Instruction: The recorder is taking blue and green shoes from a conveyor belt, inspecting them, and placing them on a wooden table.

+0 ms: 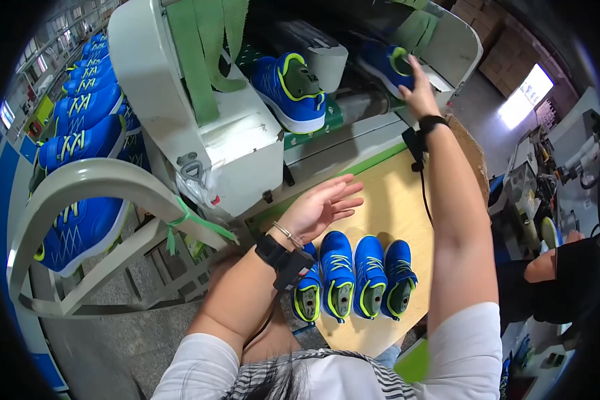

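My left hand (317,209) is empty, its fingers stretched out to the right, just above a row of blue shoes (370,270) with yellow-green laces and collars. These shoes stand side by side on a wooden board, dark green lasts inside them. Far right, my right hand (421,92) is at the heel of another blue shoe (384,65), its fingers around the back; that shoe is slightly blurred in the machine's opening. To its left, a blue shoe with a white sole (290,93) rests on the green belt (333,119).
Green strips (195,67) hang over the machine's mouth between white housings (143,73). On the left, a rack holds many blue shoes (87,110) behind a curved grey metal frame (87,170). Cables run from both wrists. Another person's dark sleeve (583,283) shows at right.
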### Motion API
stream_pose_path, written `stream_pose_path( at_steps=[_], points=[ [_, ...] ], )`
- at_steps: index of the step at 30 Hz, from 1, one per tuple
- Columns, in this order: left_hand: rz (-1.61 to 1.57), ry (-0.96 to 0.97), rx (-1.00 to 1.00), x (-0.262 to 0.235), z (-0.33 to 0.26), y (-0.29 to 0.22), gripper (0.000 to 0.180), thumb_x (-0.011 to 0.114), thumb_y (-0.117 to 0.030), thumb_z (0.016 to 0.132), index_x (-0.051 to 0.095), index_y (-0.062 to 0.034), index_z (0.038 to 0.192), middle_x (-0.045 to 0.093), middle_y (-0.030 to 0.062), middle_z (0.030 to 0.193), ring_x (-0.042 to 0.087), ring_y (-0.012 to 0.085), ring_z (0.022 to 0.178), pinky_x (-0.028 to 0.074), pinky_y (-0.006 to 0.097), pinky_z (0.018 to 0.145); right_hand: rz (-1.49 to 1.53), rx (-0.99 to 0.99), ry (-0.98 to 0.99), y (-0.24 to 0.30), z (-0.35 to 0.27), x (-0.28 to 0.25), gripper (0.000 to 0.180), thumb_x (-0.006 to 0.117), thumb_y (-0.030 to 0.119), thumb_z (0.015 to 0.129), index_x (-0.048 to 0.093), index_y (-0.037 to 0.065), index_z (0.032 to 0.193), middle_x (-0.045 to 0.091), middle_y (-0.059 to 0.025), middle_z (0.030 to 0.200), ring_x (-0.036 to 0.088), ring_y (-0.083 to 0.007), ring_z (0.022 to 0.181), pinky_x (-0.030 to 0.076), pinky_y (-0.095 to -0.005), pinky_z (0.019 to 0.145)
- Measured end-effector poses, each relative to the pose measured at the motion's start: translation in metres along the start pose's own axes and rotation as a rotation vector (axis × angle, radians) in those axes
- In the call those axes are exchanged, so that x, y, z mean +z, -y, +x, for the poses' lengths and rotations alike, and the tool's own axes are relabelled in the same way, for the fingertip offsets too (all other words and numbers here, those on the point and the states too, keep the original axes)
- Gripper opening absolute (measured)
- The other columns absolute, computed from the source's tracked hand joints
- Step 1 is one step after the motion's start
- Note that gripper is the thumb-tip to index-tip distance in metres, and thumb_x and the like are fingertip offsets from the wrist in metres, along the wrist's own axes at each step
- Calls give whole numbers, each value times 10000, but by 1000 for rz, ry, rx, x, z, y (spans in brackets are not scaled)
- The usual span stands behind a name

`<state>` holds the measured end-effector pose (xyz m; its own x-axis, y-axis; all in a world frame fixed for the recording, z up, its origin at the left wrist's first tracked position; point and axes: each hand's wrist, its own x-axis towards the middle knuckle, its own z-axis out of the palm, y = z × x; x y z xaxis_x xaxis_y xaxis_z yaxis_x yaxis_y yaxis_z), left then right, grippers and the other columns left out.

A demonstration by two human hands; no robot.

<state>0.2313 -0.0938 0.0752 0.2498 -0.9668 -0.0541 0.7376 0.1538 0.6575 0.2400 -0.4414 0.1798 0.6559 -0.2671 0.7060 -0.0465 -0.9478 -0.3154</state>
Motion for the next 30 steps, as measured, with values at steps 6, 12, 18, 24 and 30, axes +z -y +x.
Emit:
stream_pose_path(
  at_steps=[6,12,18,24,30],
  points=[
    [16,-129,25,-21,-6,-1,503,489,-262,994,363,-61,1437,466,143,1431,515,269,1238,403,382,1026,-130,131,-21,79,-43,39,577,545,5,802,554,252,1323,246,-204,1533,297,-432,1375,267,-635,1071],
    [89,-293,60,-19,-8,6,510,524,-239,973,384,-58,1430,477,101,1395,486,252,1227,387,393,1021,-37,-118,645,157,-187,-12,595,748,232,748,542,171,1303,327,-226,1479,272,-497,1364,286,-538,1106],
    [147,-364,56,-19,-3,12,461,542,-227,967,458,-71,1393,480,88,1382,449,256,1273,387,394,1016,-19,71,747,125,-223,-34,568,705,232,845,490,64,1343,351,-174,1489,288,-413,1392,270,-515,1129],
    [203,-372,67,-17,-2,12,454,550,-230,965,475,-75,1384,471,80,1391,442,260,1286,385,389,1021,-636,259,565,45,-204,-30,924,862,266,637,388,86,1409,406,-160,1434,371,-365,1336,345,-482,1069],
    [214,-337,70,-19,-4,13,504,571,-264,951,444,-81,1404,461,79,1402,454,260,1278,389,386,1017,-739,552,648,-1,-220,-23,637,850,470,579,699,64,1047,579,-109,1127,517,-301,1103,428,-421,917]
  ],
)
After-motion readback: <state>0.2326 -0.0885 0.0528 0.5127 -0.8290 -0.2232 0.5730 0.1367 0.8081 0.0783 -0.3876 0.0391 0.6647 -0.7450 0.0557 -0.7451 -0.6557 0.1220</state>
